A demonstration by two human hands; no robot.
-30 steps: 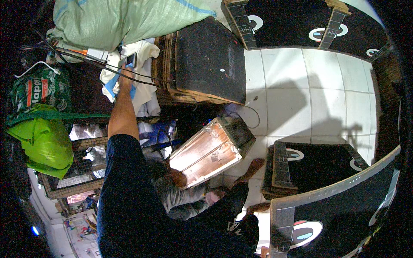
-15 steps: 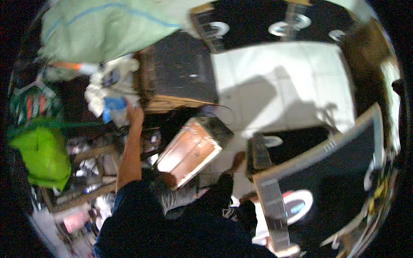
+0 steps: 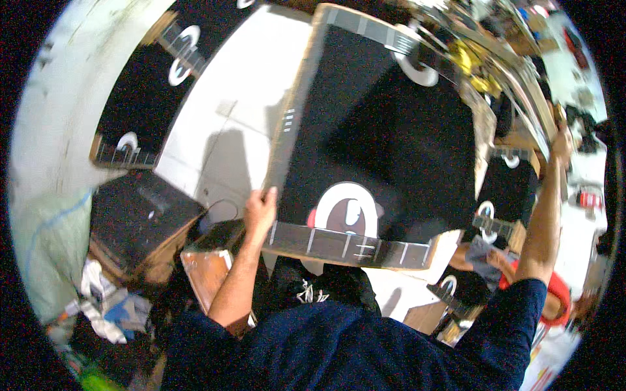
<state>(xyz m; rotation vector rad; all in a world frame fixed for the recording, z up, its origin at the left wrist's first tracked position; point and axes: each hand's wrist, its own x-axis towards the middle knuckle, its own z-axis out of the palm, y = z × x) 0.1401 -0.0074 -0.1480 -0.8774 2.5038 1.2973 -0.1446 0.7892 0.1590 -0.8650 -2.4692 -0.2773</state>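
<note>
A large black panel (image 3: 404, 150) with pale wooden edges, grey strips along its borders and printed cartoon eyes lies in front of me. My left hand (image 3: 261, 210) is closed on its left edge near the near corner, the fingers partly hidden at the side. Out at the far right, my right hand (image 3: 561, 140) is stretched past the panel, closed beside a heap of wood strips. A small brownish thing sticks up from it, too blurred to name. A crumpled white and blue cloth (image 3: 111, 303) lies at the lower left, apart from both hands.
More black eye-printed panels (image 3: 134, 98) stand at the far left. A dark wooden box (image 3: 140, 212) and a brown-topped box (image 3: 207, 270) sit at the left. Yellow material (image 3: 481, 65) lies among wood strips (image 3: 521, 91). A person in red (image 3: 557, 296) is at the lower right.
My view has swung right. My left hand was at the white and blue cloth and is now on the panel's edge. My right arm has come into sight, reaching out to the right.
</note>
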